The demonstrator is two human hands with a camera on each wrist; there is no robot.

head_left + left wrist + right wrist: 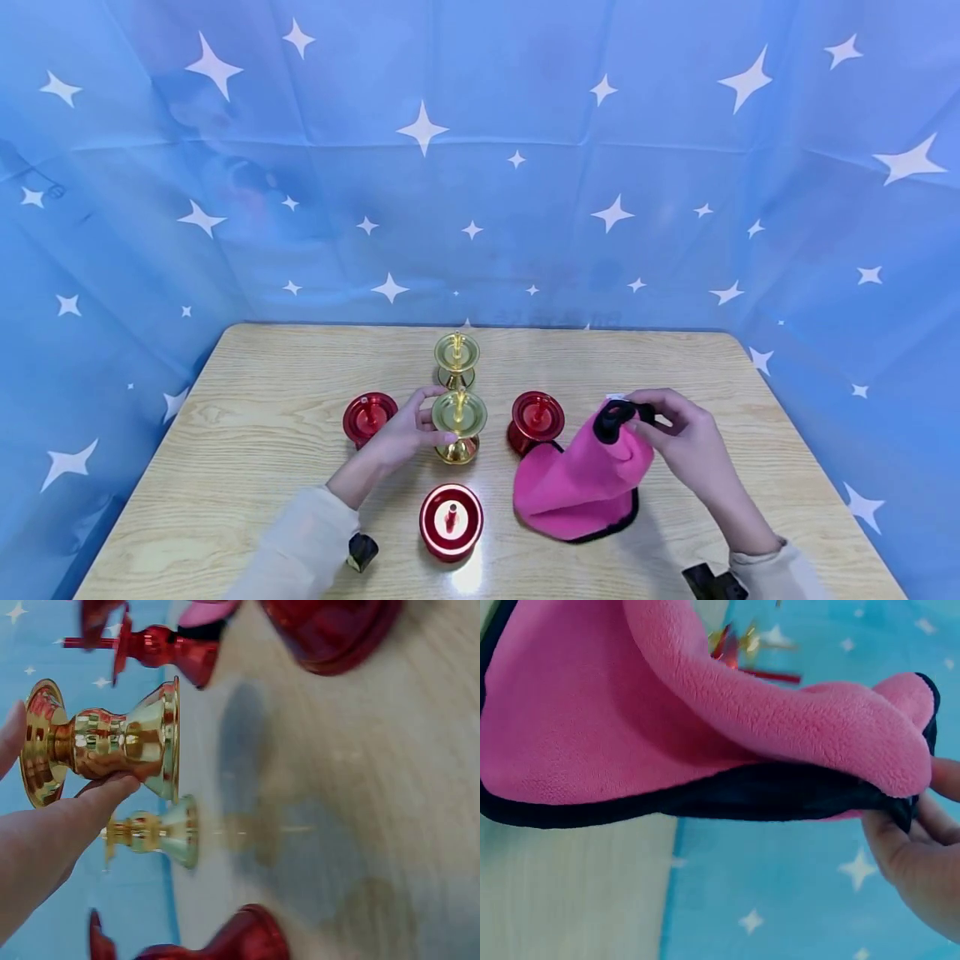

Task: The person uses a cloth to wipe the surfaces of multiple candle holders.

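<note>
Over the bench [255,392], the left hand [401,435] grips a gold candlestick [458,423], seemingly to steady it; the right hand [688,432] pinches a pink cloth [585,483], so its folds hang.

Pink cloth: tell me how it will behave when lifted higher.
The pink cloth will probably flop, since it droops in soft folds from the right hand. Its fuzzy surface suggests it won't slip easily.

Your left hand [401,437] partly hides the left red holder [371,414] (head view); your pink cloth [573,492] partly covers the right red holder [537,417].
</note>
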